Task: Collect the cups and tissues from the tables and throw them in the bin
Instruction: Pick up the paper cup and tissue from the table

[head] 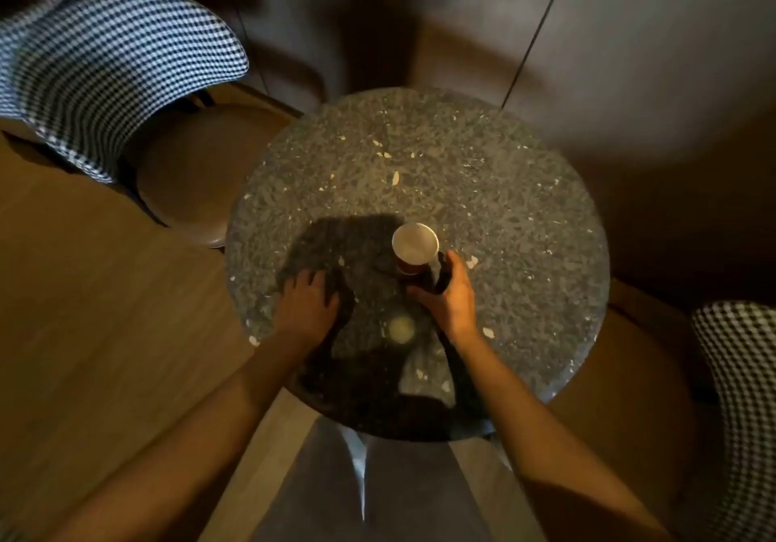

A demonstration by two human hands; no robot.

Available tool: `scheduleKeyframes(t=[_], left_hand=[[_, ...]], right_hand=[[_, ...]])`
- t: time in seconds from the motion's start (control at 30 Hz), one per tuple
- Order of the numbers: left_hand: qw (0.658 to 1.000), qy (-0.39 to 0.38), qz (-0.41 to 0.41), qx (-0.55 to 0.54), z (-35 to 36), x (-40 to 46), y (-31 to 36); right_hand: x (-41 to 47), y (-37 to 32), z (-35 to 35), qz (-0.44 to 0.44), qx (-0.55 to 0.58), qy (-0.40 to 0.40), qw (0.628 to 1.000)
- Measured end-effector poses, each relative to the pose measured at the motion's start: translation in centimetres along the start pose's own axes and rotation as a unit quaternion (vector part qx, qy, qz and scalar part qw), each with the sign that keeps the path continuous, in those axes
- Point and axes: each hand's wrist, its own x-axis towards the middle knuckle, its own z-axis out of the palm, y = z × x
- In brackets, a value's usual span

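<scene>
A paper cup (pixel 415 246) with a white inside and a dark red wall stands upright on the round speckled stone table (pixel 462 172). My right hand (pixel 449 293) is curled around the cup's lower right side, thumb and fingers touching its wall. My left hand (pixel 308 300) lies palm down on the tabletop to the cup's left, fingers apart and holding nothing. No tissue shows on the table.
A checked-fabric chair (pixel 105 75) with a round brown seat (pixel 189 180) stands at the table's left. Another checked chair (pixel 739 394) is at the right edge. Wooden floor (pixel 84 310) lies to the left, and a dark wall behind the table.
</scene>
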Motion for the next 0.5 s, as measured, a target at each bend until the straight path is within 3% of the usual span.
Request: scheduleKeyframes(t=[0.07,0.2,0.5], left_hand=[[1.0,0.016,-0.011,-0.016,0.5,0.5,0.4],[0.999,0.024,-0.019,-0.025,1.8,1.7,0.5],[0.998,0.013,-0.04,-0.044,1.4,3.5,1.9]], right_hand=[[1.3,0.3,0.5,-0.03,0.008,-0.01,0.999],[3.0,-1.2,0.8,0.029,0.054,-0.047,0.997],[4.3,-3.1,1.3,0.014,0.061,-0.069,0.996]])
